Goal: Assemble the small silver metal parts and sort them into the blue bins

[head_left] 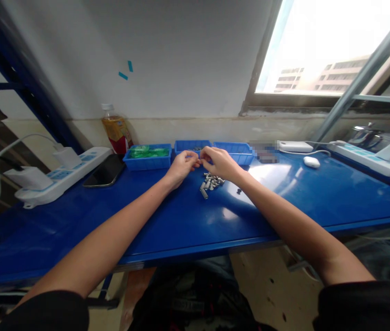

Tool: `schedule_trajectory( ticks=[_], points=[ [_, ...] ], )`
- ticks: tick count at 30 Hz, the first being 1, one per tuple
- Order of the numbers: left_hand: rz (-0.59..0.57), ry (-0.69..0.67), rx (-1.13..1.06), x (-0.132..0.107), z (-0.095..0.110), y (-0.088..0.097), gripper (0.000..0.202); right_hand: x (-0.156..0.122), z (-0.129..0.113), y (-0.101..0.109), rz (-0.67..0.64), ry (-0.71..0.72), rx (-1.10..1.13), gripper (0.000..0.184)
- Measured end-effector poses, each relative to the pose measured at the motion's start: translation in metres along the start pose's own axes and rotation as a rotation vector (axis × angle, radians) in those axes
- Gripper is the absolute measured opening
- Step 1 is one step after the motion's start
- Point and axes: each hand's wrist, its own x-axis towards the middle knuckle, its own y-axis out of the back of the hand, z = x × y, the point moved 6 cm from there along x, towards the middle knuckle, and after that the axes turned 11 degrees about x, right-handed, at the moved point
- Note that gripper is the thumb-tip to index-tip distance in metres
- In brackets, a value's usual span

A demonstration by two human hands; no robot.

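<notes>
My left hand [181, 169] and my right hand [218, 161] meet above the blue table, fingertips close together and curled in a pinch. Whatever lies between the fingertips is too small to make out. Just below my right hand is a pile of small silvery metal parts [211, 183], which look like screws and short cylinders. Behind my hands stands a blue bin [192, 145], partly hidden by them, with small parts inside. To its right, a second blue bin [241, 157] is half covered by my right hand. Left of my hands, another blue bin [148, 162] holds green packets [146, 152].
A bottle [116, 128] and a phone [105, 171] are at left, beside a power strip [67, 174]. Small dark pieces [239, 191] lie right of the metal pile. Farther right are a white earbud case [311, 162], a white power bank [294, 146] and another power strip [370, 158].
</notes>
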Motion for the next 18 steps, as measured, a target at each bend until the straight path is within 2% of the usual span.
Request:
schedule_trajectory(
  ticks=[5, 7, 9, 12, 15, 18],
  points=[
    [-0.162, -0.338, 0.603, -0.005, 0.012, -0.021, 0.020, -0.005, 0.042, 0.027, 0.158, -0.180, -0.140, 0.015],
    [-0.211, -0.428, 0.722, -0.010, 0.014, -0.028, 0.017, -0.009, 0.058, 0.034, 0.200, -0.263, -0.205, 0.012],
    [-0.193, -0.443, 0.767, -0.011, 0.014, -0.028, 0.012, -0.011, 0.062, 0.036, 0.223, -0.289, -0.237, 0.013],
    [-0.087, -0.357, 0.678, -0.008, 0.012, -0.018, 0.010, -0.009, 0.046, 0.026, 0.209, -0.200, -0.189, 0.015],
    [0.018, -0.226, 0.391, -0.003, 0.003, -0.003, 0.017, -0.004, 0.018, 0.005, 0.061, -0.043, -0.071, 0.016],
    [0.009, -0.150, 0.122, -0.001, -0.005, 0.004, 0.029, -0.003, 0.003, -0.012, -0.066, 0.023, -0.006, 0.015]
  ],
)
